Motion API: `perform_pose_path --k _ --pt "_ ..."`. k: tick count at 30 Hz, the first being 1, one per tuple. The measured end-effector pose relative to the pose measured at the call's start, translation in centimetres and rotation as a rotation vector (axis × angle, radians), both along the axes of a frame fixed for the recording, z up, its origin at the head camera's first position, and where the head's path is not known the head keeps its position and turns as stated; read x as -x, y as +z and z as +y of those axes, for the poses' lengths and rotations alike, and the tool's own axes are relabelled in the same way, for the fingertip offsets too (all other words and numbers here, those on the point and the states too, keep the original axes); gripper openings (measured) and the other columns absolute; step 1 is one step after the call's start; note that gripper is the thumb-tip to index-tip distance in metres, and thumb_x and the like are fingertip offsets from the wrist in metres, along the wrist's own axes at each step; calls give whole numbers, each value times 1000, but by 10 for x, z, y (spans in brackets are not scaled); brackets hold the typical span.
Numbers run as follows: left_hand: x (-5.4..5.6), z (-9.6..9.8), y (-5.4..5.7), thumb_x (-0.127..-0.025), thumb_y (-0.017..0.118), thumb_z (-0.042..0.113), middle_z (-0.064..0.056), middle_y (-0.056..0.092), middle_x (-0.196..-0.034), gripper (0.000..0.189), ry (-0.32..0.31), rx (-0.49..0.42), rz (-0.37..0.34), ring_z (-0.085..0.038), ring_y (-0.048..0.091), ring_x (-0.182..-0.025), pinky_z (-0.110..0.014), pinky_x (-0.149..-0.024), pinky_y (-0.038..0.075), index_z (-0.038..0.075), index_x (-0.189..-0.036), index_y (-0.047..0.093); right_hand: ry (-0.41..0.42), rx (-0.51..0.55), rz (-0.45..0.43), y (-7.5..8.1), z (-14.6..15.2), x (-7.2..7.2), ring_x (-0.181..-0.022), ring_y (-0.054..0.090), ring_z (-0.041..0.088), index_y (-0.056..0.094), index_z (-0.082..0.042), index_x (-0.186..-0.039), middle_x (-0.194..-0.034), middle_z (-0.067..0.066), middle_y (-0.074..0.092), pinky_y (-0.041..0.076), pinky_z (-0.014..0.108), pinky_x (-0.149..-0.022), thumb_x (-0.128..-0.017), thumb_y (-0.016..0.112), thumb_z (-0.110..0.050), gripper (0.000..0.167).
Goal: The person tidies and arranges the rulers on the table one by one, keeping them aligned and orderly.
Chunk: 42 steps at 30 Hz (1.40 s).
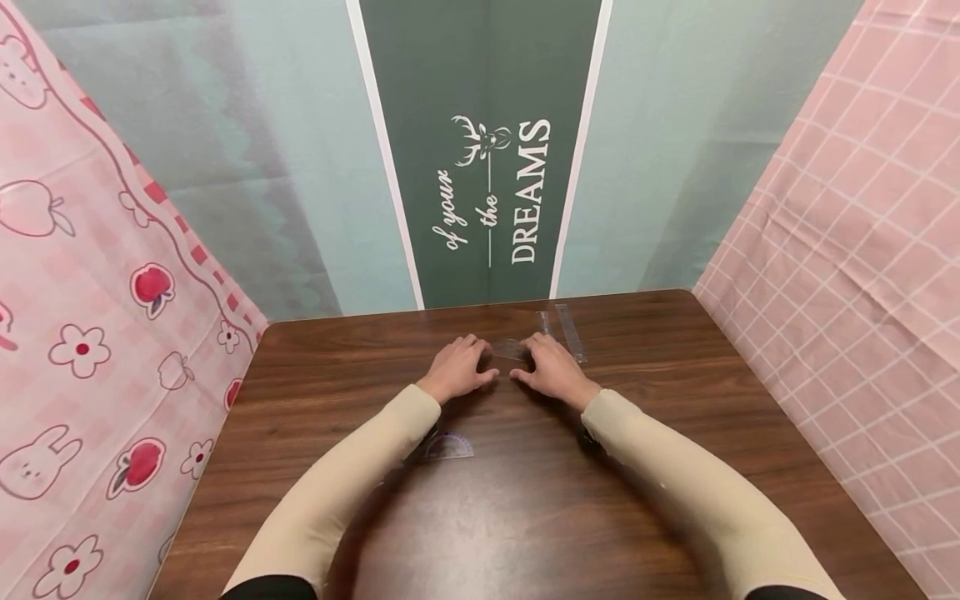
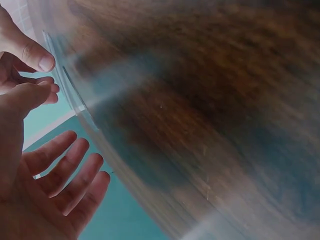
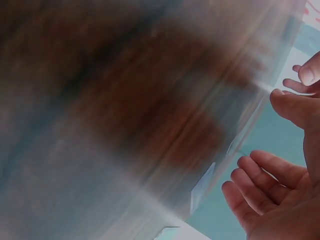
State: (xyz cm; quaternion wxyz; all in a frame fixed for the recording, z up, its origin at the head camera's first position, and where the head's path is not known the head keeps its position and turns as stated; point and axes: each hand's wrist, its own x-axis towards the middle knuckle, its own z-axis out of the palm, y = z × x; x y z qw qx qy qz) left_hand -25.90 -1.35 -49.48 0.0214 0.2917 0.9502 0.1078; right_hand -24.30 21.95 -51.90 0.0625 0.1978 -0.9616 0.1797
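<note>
On the far half of the table, a thin clear plastic piece [image 1: 508, 349] lies between my two hands; its exact kind is too faint to tell. My left hand [image 1: 459, 368] is at its left side, and in the left wrist view its fingers [image 2: 82, 187] are loosely bent with nothing between them. Over on the right side, my right hand [image 1: 557, 372] is held the same way, its fingers [image 3: 260, 182] relaxed and spread from the thumb. Whether either hand touches the piece cannot be told. Beyond the right hand lies a clear ruler [image 1: 570, 332].
A small clear plastic item [image 1: 543, 320] lies left of the ruler, partly hidden by the right hand. A clear protractor with purple markings [image 1: 450, 447] lies beside the left forearm. Cloth hangs behind the wooden table [image 1: 495, 517] and along both sides.
</note>
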Motion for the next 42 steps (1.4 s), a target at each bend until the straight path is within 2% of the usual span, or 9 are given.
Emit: perform_pose_path --k 9,17,25,33,42 --pt "10 7 -4 -105 71 44 -14 61 -142 55 27 -6 -31 -32 60 -131 -46 -110 51 8 -145 63 -14 -10 -41 0 5 8 -122 60 37 66 4 -135 -125 18 66 50 51 -107 -97 83 -35 57" --pt "18 15 -4 -107 69 41 -14 60 -144 54 22 3 -33 -33 59 -132 -45 -111 50 7 -147 61 -25 -29 -53 1 3 13 -124 59 38 67 4 -134 -127 19 66 47 50 -110 -97 83 -31 53" --pt "21 19 -4 -107 68 42 -14 59 -145 55 40 25 -43 -32 58 -134 -46 -111 50 8 -149 60 -37 -69 -57 -3 -1 16 -122 60 37 67 5 -135 -127 19 66 48 49 -110 -100 80 -32 53" --pt "27 21 -7 -107 68 42 -13 59 -144 56 56 44 -48 -31 56 -133 -45 -110 50 9 -152 59 -50 -134 -24 0 -5 16 -116 59 36 67 6 -135 -125 19 64 48 49 -107 -100 79 -34 54" --pt "27 26 -8 -106 68 42 -13 56 -146 56 46 80 -42 -31 55 -129 -47 -107 51 15 -154 60 -74 -131 -68 -1 -6 18 -113 56 36 69 6 -135 -121 19 62 48 49 -105 -100 79 -35 54"
